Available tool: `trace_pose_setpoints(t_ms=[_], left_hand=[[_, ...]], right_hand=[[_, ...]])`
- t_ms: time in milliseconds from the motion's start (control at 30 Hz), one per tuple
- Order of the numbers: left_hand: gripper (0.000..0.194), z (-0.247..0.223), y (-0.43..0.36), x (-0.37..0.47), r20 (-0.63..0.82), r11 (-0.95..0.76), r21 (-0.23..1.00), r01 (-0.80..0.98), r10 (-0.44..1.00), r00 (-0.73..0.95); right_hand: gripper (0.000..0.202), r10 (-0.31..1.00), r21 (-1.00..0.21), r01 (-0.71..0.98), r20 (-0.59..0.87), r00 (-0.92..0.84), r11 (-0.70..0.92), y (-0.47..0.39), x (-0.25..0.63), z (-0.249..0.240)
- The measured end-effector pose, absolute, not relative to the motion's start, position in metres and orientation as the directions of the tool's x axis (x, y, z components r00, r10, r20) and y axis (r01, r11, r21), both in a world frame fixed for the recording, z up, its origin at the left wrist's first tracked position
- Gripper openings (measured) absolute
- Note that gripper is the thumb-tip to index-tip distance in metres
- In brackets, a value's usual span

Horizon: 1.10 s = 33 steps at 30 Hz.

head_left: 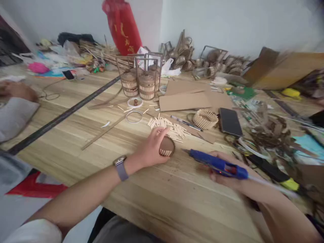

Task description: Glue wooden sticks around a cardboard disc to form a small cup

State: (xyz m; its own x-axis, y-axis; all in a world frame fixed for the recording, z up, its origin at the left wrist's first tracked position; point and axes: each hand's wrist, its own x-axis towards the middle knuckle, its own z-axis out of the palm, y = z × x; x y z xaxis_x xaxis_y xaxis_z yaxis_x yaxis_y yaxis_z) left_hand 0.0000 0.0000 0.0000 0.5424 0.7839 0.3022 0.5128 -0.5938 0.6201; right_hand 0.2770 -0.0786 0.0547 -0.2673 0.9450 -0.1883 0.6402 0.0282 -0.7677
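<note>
My left hand (152,148) grips a small round brown base (167,145) by its rim, thumb at the near side and fingers at the far side. Short pale sticks stand along the base's near edge. In my right hand (220,168) is a blue hot glue gun (217,163), its nozzle pointing left toward the base, a short gap apart from it. A clear glue stick trails from the gun's back end. Just beyond my left hand lies a pile of short wooden sticks (174,130). A ring of upright sticks (205,119) sits farther right.
Lidded woven baskets with tall handles (146,86) stand at the back. Cardboard sheets (187,101), a pen (186,123) and a dark phone (230,121) lie beyond my hands. Scraps and a cutter (268,168) crowd the right. Another person's sleeve (17,114) is at the left.
</note>
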Motion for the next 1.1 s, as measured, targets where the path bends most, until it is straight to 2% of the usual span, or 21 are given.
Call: trace_pose_setpoints(t_ms=[267, 400, 600, 900, 1100], left_hand=[[0.104, 0.003, 0.001, -0.002, 0.297, -0.575, 0.667, 0.473, 0.788, 0.54], [0.104, 0.003, 0.001, -0.002, 0.287, -0.563, 0.681, 0.469, 0.794, 0.536], [0.102, 0.003, 0.001, -0.002, 0.273, -0.558, 0.671, 0.487, 0.798, 0.537], [0.101, 0.004, 0.0, -0.002, 0.268, -0.558, 0.673, 0.485, 0.796, 0.543], [0.101, 0.004, 0.001, -0.002, 0.275, -0.561, 0.676, 0.478, 0.793, 0.543]], right_hand=[[0.025, 0.923, -0.75, 0.604, 0.022, -0.385, 0.27, -0.073, 0.251, 0.032], [0.027, 0.946, -0.715, 0.653, 0.036, -0.322, 0.25, -0.074, 0.246, 0.026], [0.025, 0.941, -0.634, 0.708, 0.098, -0.324, 0.31, -0.076, 0.242, 0.026], [0.023, 0.941, -0.603, 0.722, 0.19, -0.282, 0.338, -0.077, 0.238, 0.016], [0.026, 0.934, -0.577, 0.735, 0.183, -0.307, 0.355, -0.078, 0.238, 0.016]])
